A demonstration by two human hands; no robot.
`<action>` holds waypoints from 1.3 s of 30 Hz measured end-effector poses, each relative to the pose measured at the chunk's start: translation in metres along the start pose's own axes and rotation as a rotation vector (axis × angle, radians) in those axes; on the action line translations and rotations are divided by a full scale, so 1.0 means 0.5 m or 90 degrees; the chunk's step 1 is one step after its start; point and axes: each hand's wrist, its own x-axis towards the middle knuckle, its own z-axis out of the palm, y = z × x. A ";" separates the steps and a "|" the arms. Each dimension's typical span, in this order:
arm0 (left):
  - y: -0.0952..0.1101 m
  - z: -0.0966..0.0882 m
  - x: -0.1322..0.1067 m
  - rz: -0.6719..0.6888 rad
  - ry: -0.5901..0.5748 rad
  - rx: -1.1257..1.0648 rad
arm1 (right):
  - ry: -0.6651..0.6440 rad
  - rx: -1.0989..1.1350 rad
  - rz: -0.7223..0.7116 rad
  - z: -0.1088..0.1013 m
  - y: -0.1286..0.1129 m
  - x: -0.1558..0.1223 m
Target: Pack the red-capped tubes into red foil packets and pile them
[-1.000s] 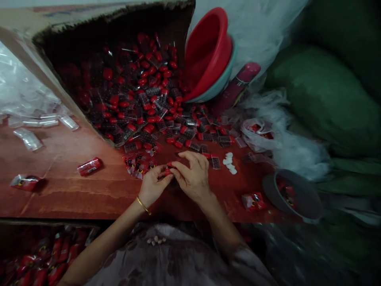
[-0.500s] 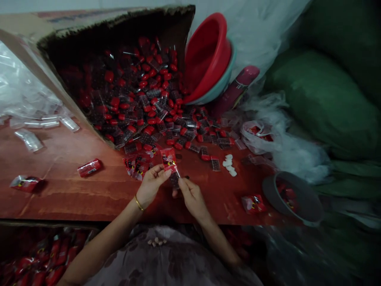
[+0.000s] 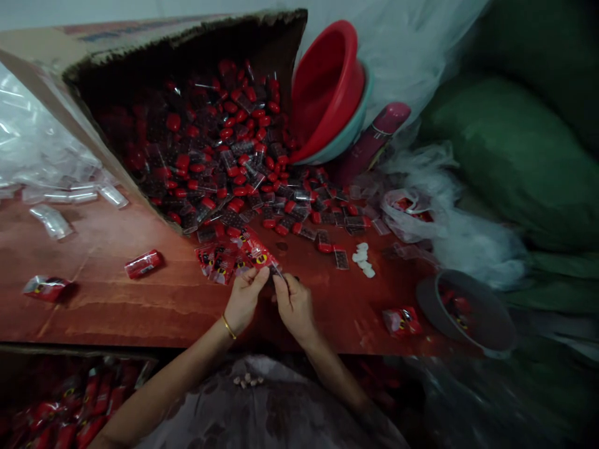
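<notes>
My left hand (image 3: 244, 300), with a gold-coloured bangle at the wrist, is closed in a pinch on the lower end of a red printed plastic sleeve (image 3: 256, 251). The sleeve leans to the upper left. Close beside it, my right hand (image 3: 294, 307) is closed too, its thumb and fingers pinching at a small dark-dotted clear container (image 3: 271, 277) that is mostly hidden between the fingertips. Whether the container is inside the sleeve, I cannot tell. Just left of the sleeve lies a pile of flat red printed sleeves (image 3: 219, 260).
A tipped cardboard box (image 3: 42, 50) spills red-capped dotted containers (image 3: 229, 162) onto the table (image 3: 173, 305). Red and blue basins (image 3: 322, 93) and a pink flask (image 3: 369, 143) stand behind. Right are white pieces (image 3: 363, 259) and a grey bowl (image 3: 430, 299). Red-wrapped containers (image 3: 143, 264) lie left.
The red sleeve has tipped from upright to leaning left and dropped lower. My hands have come closer together, and the dotted container has become mostly hidden between the fingers.
</notes>
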 end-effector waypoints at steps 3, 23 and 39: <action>0.000 0.001 -0.009 0.047 0.010 0.069 | -0.008 0.093 0.046 0.006 -0.006 0.003; 0.048 -0.035 -0.033 -0.006 0.033 -0.119 | -0.194 0.349 0.092 0.040 -0.016 0.033; 0.173 -0.227 -0.035 0.057 0.342 -0.154 | 0.187 -0.493 0.165 -0.117 0.187 0.096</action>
